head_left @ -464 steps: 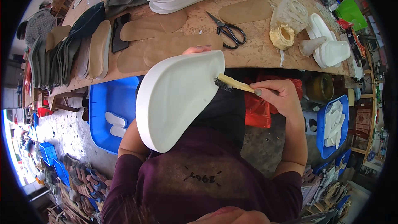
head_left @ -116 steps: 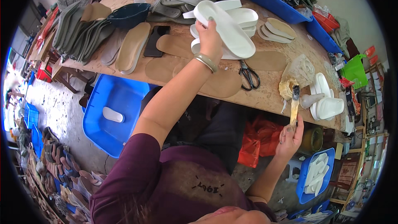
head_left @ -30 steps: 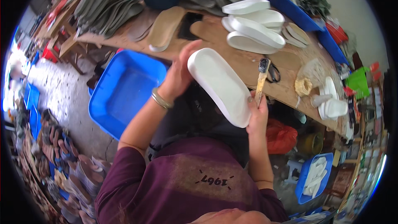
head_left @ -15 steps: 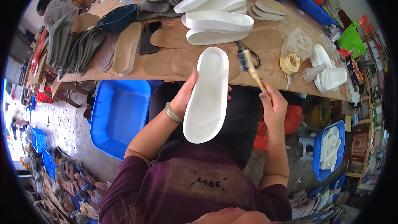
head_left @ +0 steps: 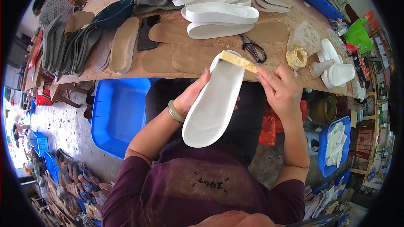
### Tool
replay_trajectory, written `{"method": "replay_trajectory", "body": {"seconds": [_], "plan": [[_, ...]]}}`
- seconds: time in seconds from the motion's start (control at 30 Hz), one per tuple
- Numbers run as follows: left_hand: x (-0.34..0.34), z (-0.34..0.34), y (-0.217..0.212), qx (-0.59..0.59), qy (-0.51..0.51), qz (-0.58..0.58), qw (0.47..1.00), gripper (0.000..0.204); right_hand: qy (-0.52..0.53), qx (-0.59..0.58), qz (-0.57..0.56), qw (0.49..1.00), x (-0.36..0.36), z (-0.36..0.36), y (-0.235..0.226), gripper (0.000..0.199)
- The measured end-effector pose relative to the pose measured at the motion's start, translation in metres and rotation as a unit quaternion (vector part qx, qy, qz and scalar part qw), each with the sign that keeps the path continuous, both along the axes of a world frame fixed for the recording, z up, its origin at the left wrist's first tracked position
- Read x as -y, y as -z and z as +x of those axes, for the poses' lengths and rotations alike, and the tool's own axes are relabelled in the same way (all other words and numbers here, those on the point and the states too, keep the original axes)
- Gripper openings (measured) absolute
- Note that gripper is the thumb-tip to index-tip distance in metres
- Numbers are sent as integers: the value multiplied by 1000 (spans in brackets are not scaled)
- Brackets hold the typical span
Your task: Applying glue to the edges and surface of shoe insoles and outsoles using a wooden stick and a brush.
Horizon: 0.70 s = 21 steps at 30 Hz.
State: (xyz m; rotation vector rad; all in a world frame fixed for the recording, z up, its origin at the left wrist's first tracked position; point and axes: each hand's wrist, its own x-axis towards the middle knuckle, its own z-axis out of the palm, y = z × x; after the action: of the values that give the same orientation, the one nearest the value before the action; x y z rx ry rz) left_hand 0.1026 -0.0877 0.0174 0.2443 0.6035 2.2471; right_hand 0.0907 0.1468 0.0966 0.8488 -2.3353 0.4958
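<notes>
sole (head_left: 213, 101) in left hand (head_left: 189, 99), fingers wrapping both edges; long axis near 1-to-7 o'clock. right hand (head_left: 286, 89) at sole's 3 o'clock, fingers pinching brush (head_left: 239, 62) aimed toward 10, across far end.

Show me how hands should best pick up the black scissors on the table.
Probably by the handle loops of the black scissors, coming from the near edge of the table: the loops lie uncovered, toward the person, while the blades point away toward the stacked white soles.
</notes>
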Motion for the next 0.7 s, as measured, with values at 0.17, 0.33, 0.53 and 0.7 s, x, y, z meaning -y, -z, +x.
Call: {"method": "replay_trajectory", "body": {"seconds": [0.17,0.33,0.53,0.7], "plan": [[-3,-1,2,26,-27,-8,999,71,88,-13,36,995,-4,7,1,28],[-6,-2,9,28,-71,-46,996,71,135,57,7,989,-7,28,-17,23],[-7,-1,13,-84,-69,-142,984,72,100,106,-21,989,1,32,-10,20],[-9,3,0,-13,-66,-97,993,70,122,1,9,992,10,22,8,25]]}}
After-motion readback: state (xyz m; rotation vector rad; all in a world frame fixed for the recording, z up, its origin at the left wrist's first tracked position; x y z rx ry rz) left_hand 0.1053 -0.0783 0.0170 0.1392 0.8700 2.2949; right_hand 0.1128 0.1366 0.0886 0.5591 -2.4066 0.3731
